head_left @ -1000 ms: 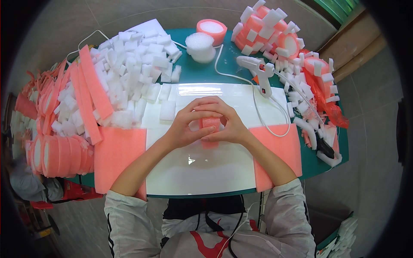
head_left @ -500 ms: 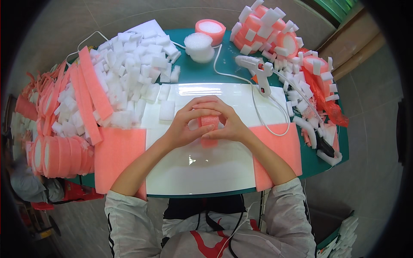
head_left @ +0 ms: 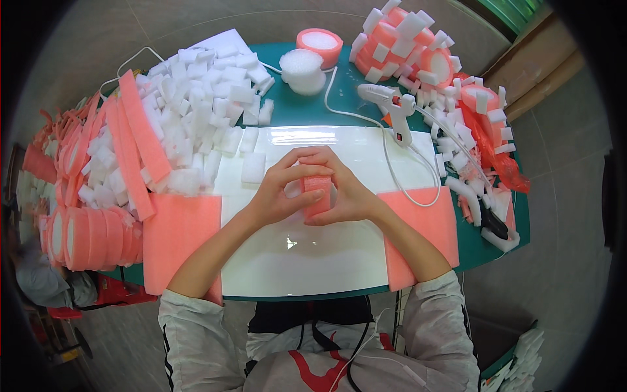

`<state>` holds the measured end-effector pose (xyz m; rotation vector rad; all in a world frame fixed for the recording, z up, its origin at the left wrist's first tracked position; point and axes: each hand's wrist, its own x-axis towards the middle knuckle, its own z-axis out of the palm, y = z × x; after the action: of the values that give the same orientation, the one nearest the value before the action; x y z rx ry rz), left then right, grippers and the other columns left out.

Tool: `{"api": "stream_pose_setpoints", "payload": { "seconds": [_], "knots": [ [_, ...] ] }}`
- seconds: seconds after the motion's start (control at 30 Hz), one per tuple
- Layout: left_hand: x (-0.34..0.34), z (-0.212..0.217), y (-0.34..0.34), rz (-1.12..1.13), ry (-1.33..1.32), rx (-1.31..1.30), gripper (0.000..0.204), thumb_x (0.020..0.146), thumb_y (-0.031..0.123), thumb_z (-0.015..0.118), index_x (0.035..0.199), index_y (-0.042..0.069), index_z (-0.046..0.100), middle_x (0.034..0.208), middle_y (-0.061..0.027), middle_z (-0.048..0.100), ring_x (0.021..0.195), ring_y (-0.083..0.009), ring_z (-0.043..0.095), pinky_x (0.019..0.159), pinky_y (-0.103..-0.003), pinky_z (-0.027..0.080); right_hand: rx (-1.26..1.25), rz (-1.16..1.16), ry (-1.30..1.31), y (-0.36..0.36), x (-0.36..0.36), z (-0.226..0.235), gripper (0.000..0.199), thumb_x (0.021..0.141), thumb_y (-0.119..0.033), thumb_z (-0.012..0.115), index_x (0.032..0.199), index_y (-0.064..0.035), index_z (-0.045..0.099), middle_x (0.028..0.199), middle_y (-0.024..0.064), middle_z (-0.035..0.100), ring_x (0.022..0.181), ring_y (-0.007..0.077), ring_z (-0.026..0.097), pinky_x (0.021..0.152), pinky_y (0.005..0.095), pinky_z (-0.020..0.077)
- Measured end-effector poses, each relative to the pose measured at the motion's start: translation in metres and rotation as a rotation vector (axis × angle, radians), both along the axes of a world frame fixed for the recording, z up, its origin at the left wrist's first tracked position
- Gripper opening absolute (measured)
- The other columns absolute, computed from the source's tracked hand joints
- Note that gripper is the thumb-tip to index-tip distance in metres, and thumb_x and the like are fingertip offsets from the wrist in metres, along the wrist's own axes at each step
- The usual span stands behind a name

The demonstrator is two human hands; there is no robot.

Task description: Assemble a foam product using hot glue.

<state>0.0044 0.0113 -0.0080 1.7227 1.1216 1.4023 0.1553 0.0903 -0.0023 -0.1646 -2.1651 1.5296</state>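
Over the middle of a glossy white board [head_left: 297,264], both hands are wrapped round a pink foam strip [head_left: 317,185], which is curled on itself. Something white shows beside it, between the fingers; most of the piece is hidden. My left hand [head_left: 277,189] closes on it from the left, its thumb pressed across the pink face. Around the far and right side curls my right hand [head_left: 353,186], with its thumb at the near lower end. The fingertips of both hands overlap at the far side.
White foam blocks [head_left: 196,104] heap at left, with pink strips [head_left: 144,130] and finished-looking pink rolls [head_left: 95,238]. A hot glue gun [head_left: 392,108] and its cord lie right. Pink foam rolls studded with white blocks [head_left: 398,39] stack far right; a black-handled tool [head_left: 494,224] lies nearer.
The pink end that hung below my hands is now drawn up against the piece. My right thumb has moved down and toward me; my left hand is nearly still.
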Motion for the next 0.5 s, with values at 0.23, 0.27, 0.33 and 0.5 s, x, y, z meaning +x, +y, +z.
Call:
{"api": "stream_pose_setpoints", "payload": {
  "seconds": [0.23, 0.27, 0.33, 0.5],
  "knots": [
    [-0.0002, -0.0001, -0.0023, 0.012, 0.008, -0.007, 0.03, 0.07, 0.014, 0.066, 0.099, 0.009, 0.064, 0.113, -0.0109, 0.049, 0.105, -0.0256, 0.049, 0.088, -0.035, 0.039, -0.009, 0.009, -0.004, 0.0003, -0.0012, -0.0005, 0.063, 0.054, -0.016, 0.077, 0.107, -0.0088, 0.044, 0.117, 0.0095, 0.037, 0.111, 0.0248, 0.039, 0.092, 0.0362, 0.0334],
    [0.0003, 0.0001, -0.0019, 0.012, 0.012, -0.007, 0.03, 0.07, 0.014, 0.067, 0.099, 0.009, 0.064, 0.113, -0.0107, 0.049, 0.105, -0.0255, 0.049, 0.088, -0.035, 0.039, -0.008, 0.007, -0.005, 0.0005, -0.0009, -0.0002, 0.063, 0.054, -0.016, 0.077, 0.107, -0.0088, 0.044, 0.117, 0.0095, 0.037, 0.111, 0.0248, 0.039, 0.092, 0.0362, 0.0334],
    [0.001, -0.0003, -0.0013, 0.012, 0.011, -0.007, 0.03, 0.07, 0.014, 0.067, 0.099, 0.01, 0.064, 0.113, -0.0106, 0.049, 0.105, -0.0255, 0.049, 0.089, -0.035, 0.039, 0.007, 0.009, 0.029, 0.0007, -0.0008, -0.0004, 0.061, 0.056, -0.017, 0.076, 0.107, -0.0084, 0.044, 0.116, 0.01, 0.037, 0.111, 0.0252, 0.039, 0.093, 0.0364, 0.0324],
    [0.0007, -0.0006, -0.0027, 0.02, 0.026, -0.002, 0.03, 0.069, 0.014, 0.067, 0.099, 0.01, 0.064, 0.114, -0.0105, 0.048, 0.105, -0.0256, 0.048, 0.089, -0.035, 0.039, -0.005, 0.009, 0.019, -0.0002, -0.0011, -0.0023, 0.058, 0.058, -0.017, 0.075, 0.106, -0.0078, 0.043, 0.116, 0.0104, 0.037, 0.112, 0.0254, 0.038, 0.093, 0.0364, 0.0318]
  ]
}}
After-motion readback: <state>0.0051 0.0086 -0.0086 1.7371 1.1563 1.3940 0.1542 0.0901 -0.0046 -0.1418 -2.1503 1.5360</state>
